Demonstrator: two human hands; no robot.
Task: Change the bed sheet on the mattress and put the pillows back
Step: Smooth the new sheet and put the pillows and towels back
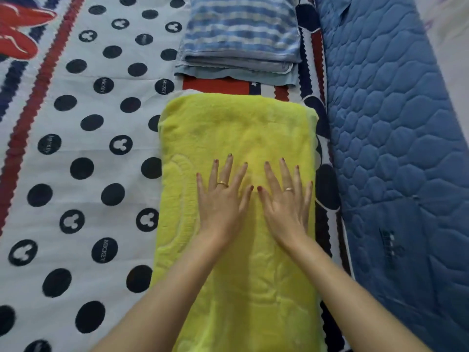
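A white bed sheet (83, 128) printed with black dots and red and navy stripes covers the mattress. On it lies a yellow-green towelling pillow (236, 128), running from the middle of the view down to the bottom edge. My left hand (222, 199) and my right hand (285, 199) both press flat on the pillow's top, side by side, fingers straight and spread. Each hand wears a ring.
A folded blue-and-white striped cloth (241, 34) lies on the sheet just beyond the pillow. A blue quilted pad (396, 123) runs along the right side of the bed. The sheet stretches away to the left.
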